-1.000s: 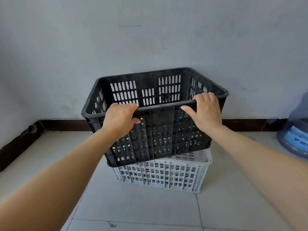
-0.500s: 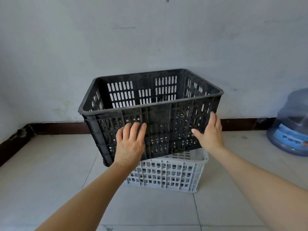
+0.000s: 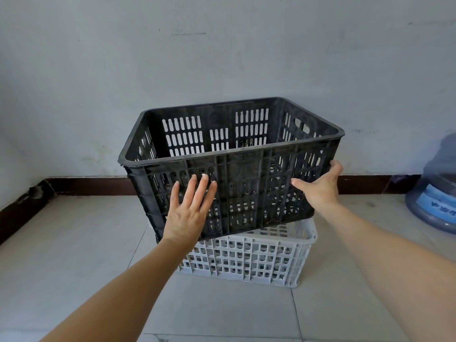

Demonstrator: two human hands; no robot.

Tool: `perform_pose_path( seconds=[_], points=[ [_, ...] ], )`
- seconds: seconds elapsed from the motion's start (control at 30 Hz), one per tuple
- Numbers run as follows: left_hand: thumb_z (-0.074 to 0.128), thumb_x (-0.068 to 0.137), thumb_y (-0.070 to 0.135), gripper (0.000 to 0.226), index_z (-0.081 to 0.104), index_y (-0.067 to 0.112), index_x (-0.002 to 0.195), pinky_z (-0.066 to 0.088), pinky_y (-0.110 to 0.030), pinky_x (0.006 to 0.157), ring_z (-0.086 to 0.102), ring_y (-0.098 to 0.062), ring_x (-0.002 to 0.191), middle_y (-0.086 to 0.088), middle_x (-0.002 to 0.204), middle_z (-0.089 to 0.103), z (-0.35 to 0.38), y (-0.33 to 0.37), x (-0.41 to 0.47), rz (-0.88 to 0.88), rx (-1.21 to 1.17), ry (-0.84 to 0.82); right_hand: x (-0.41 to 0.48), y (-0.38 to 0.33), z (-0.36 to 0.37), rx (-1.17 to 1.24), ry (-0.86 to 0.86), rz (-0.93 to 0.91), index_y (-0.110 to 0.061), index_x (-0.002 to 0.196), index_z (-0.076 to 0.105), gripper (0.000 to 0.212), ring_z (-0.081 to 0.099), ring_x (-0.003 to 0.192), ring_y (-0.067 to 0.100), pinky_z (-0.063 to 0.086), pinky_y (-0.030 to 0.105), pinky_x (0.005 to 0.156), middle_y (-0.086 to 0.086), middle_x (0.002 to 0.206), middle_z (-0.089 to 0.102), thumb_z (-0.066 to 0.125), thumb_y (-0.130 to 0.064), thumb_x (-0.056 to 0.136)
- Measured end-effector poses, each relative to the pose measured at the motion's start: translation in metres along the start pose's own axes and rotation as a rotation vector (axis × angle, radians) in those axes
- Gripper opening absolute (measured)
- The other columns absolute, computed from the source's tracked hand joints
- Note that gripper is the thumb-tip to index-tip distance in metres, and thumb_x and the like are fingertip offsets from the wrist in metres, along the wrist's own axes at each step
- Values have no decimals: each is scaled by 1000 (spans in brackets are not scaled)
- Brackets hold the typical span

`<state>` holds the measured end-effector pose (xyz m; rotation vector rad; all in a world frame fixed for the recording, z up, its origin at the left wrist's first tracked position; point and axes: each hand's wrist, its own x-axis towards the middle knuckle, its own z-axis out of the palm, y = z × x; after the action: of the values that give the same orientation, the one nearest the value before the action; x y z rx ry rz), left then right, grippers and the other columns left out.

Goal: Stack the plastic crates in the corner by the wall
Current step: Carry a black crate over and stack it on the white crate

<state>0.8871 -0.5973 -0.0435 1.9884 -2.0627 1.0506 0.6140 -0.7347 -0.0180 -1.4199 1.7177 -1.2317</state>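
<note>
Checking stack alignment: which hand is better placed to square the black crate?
Likely right: right hand spans black crate at its near-right corner, over the exposed white crate; left hand lies flat mid-wall.

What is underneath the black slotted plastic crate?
A white lattice plastic crate sits under it on the tiled floor, skewed so its near wall and right corner stick out. The black slotted plastic crate covers its inside and far side, so any contents cannot be seen.
</note>
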Motion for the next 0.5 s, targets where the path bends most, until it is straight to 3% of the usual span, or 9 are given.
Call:
perform_pose_path(
  seconds=[0.17,0.27,0.37,0.5],
  points=[
    [72,57,0,118,-1,11,149,-6,-50,113,13,-33,138,-12,149,16,9,-7,-1,-14,-19,27,-6,-8,1,-24,64,-57,-19,142,17,103,45,126,28,40,41,103,8,144,37,86,-24,66],
    [69,60,-2,122,-16,15,147,-8,-49,114,-12,-30,143,-9,150,14,14,-19,0,-12,-28,30,-19,-8,5,-21,122,-99,-13,144,17,105,36,131,29,37,41,107,10,147,30,86,-23,66],
    [67,63,-2,121,-19,17,146,-6,-49,113,-28,-25,140,-9,150,10,20,-24,2,-8,-46,10,-33,-5,9,-13,172,-108,-11,144,18,103,33,132,27,35,37,105,12,146,29,85,-22,67],
    [62,65,-5,112,-12,16,147,-7,-49,113,-31,-24,138,-9,151,5,25,-20,3,-41,-63,-10,-44,-4,10,-25,230,-111,-11,144,19,103,34,132,26,37,36,103,11,147,28,85,-23,66]
  ],
)
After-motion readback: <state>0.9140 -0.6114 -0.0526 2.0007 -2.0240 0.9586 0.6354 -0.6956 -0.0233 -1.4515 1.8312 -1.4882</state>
